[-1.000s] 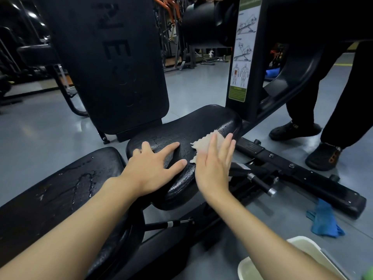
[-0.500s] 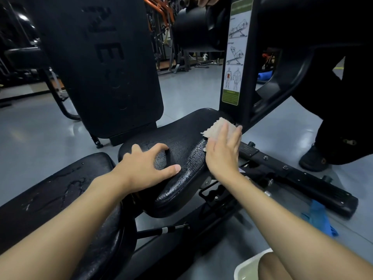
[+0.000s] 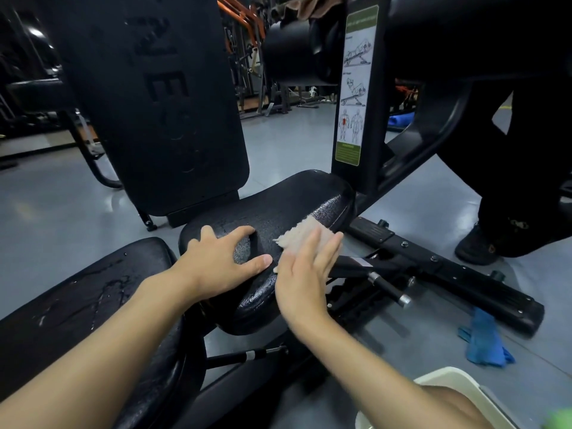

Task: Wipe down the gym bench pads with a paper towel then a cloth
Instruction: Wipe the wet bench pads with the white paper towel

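Light is dim and falls from overhead; one ceiling lamp (image 3: pixel 36 32) glows at upper left, and the grey floor (image 3: pixel 46 196) carries pale reflections. The wet seat pad (image 3: pixel 278 205) glints along its right edge, while the back pad (image 3: pixel 154 103) sinks near black, its raised letters hardly readable. The right hand (image 3: pixel 305 274) and paper towel (image 3: pixel 298 236) are motion-smeared. The wide lens bends the edges; a green smear (image 3: pixel 557 419) bottom right is unfocused.

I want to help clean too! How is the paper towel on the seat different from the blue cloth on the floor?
The paper towel is pale beige; the blue cloth is bright blue. The paper towel lies flat on the seat pad under the right hand; the blue cloth lies crumpled on the floor, untouched. Both are wiping materials.
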{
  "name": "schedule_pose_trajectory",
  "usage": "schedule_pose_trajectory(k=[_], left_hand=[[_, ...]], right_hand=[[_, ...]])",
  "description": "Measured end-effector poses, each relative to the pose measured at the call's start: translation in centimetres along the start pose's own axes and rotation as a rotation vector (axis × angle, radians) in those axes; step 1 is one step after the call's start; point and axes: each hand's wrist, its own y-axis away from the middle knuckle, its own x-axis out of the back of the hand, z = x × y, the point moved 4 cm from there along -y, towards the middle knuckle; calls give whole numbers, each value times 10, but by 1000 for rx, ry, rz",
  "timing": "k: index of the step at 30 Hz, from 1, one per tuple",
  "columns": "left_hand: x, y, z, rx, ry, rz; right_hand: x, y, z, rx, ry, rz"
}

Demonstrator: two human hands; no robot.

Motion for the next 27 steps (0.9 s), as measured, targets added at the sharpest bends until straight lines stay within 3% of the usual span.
schedule_pose_trajectory(k=[7,10,13,16,21,27], left_hand=[[1,2,1,-7,5,-3],[8,-4,-1,8,25,-9],[14,-27,-5,17,84,13],[12,-55,-2,22,139,-111],[15,-71,-8,153,213,-292],[21,-73,-3,234,211,-438]], right_hand=[[39,-77,-3,-27,199,78],[49,-77,4,-5,360,56],[50,-67,5,12,396,142],[51,-88,-6,15,404,146],[67,-160,-20,-38,597,-144],[71,-149,-25,-81,594,-289]])
